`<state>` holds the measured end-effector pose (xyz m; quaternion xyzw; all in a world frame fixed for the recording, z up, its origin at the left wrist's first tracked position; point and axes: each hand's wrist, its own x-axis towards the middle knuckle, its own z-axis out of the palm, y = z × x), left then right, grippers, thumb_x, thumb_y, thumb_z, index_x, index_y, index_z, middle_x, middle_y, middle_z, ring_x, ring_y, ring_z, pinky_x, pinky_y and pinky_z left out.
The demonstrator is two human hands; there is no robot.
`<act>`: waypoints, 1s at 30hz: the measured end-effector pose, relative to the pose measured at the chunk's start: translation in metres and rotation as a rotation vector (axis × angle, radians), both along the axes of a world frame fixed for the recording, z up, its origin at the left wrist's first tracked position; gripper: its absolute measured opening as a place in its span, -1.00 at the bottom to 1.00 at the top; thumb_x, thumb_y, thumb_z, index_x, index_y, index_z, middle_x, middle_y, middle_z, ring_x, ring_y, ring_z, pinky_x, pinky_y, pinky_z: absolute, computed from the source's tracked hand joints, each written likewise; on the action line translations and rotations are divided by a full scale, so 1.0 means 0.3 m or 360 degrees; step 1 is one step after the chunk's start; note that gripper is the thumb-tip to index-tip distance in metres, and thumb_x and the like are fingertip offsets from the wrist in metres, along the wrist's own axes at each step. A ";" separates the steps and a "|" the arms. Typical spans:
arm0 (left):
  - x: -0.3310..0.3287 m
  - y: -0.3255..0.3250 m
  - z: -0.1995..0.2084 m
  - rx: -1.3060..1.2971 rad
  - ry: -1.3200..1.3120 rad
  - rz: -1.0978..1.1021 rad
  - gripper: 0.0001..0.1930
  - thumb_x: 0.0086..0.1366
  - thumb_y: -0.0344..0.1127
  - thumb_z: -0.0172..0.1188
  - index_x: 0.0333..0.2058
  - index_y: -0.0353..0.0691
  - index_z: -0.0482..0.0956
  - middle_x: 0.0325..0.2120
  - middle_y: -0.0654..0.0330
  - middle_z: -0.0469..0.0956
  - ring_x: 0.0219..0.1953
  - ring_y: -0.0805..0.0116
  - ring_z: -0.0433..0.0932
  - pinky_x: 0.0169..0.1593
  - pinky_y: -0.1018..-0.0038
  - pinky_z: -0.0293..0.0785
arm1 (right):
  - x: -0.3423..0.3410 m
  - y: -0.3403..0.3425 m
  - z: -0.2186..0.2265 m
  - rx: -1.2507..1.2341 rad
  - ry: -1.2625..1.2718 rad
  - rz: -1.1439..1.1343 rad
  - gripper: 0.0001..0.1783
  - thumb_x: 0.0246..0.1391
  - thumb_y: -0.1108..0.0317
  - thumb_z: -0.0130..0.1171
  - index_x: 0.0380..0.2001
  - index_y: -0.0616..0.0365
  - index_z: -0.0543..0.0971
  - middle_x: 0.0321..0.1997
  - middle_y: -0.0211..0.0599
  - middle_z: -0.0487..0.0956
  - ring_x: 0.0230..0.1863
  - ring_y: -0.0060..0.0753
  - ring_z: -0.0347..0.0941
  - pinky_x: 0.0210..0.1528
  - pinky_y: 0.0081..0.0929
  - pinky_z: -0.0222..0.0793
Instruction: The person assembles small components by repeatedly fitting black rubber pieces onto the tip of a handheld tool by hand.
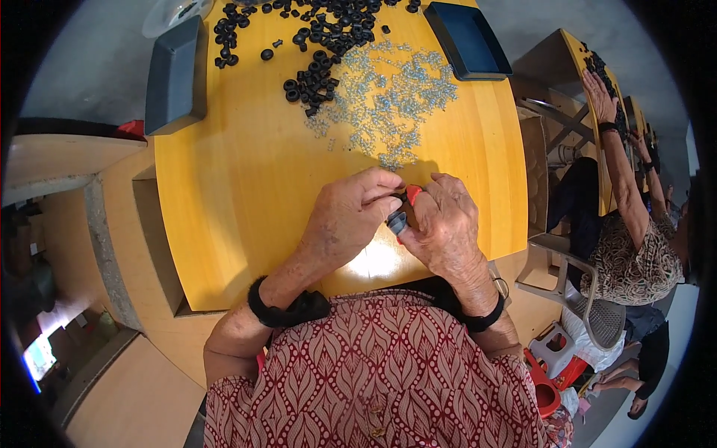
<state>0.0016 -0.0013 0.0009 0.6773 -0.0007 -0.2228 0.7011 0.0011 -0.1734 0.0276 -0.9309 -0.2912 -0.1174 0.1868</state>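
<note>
Both my hands meet over the near part of a yellow wooden table [224, 187]. My right hand [447, 228] grips a small tool with a red handle and a grey tip [401, 213]. My left hand [351, 213] has its fingers pinched at the tool's tip; whatever small part it pinches is hidden. Farther back lies a spread of small clear pieces [388, 97], and beyond them a heap of black rubber rings [321, 37]. Each wrist wears a black band.
A dark blue tray [175, 75] sits at the table's far left, another dark tray [467, 39] at the far right. To the right another person [635, 246] sits in a plastic chair, hand on a second yellow table with black rings. Red stools stand below.
</note>
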 end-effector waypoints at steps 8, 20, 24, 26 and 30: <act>0.009 0.007 0.002 0.0014 0.0031 -0.0041 -0.76 0.31 -0.45 0.17 -0.07 -0.43 0.53 -0.21 0.19 0.64 -0.17 0.54 0.56 -0.06 0.59 0.50 | 0.016 -0.009 -0.006 0.0081 -0.0037 0.0089 -0.74 -0.36 0.39 0.36 -0.54 0.21 0.51 -0.53 -0.20 0.40 -0.33 -0.07 0.43 -0.18 -0.17 0.41; 0.021 0.007 -0.022 0.0091 -0.0084 0.0007 -0.83 0.27 -0.42 0.21 -0.20 -0.38 0.61 -0.43 0.30 0.61 -0.35 0.62 0.51 -0.24 0.62 0.46 | 0.007 0.002 -0.012 0.0077 -0.0080 -0.0073 -0.71 -0.32 0.33 0.39 -0.60 0.15 0.44 -0.58 -0.26 0.36 -0.46 -0.15 0.39 -0.32 -0.23 0.35; 0.016 -0.003 -0.036 -0.0179 -0.0031 0.0162 -0.85 0.26 -0.43 0.22 -0.23 -0.36 0.62 -0.46 0.30 0.61 -0.39 0.63 0.51 -0.28 0.62 0.45 | 0.006 -0.008 -0.007 0.0066 -0.0026 -0.0121 -0.69 -0.30 0.31 0.41 -0.48 0.21 0.52 -0.56 -0.25 0.38 -0.45 -0.15 0.40 -0.31 -0.23 0.36; 0.015 -0.010 -0.025 -0.0187 -0.0001 0.0199 -0.85 0.26 -0.43 0.22 -0.23 -0.37 0.62 -0.45 0.28 0.63 -0.38 0.62 0.52 -0.28 0.62 0.46 | 0.007 -0.007 -0.003 0.0077 -0.0033 -0.0176 -0.67 -0.30 0.32 0.41 -0.43 0.23 0.55 -0.55 -0.25 0.39 -0.44 -0.15 0.40 -0.30 -0.22 0.36; 0.014 -0.007 -0.025 -0.0226 0.0041 0.0233 -0.83 0.25 -0.42 0.23 -0.22 -0.38 0.62 -0.41 0.23 0.65 -0.36 0.61 0.54 -0.26 0.61 0.48 | 0.011 -0.008 -0.005 0.0132 -0.0118 -0.0050 -0.64 -0.29 0.33 0.40 -0.38 0.29 0.57 -0.53 -0.23 0.39 -0.41 -0.11 0.40 -0.25 -0.18 0.37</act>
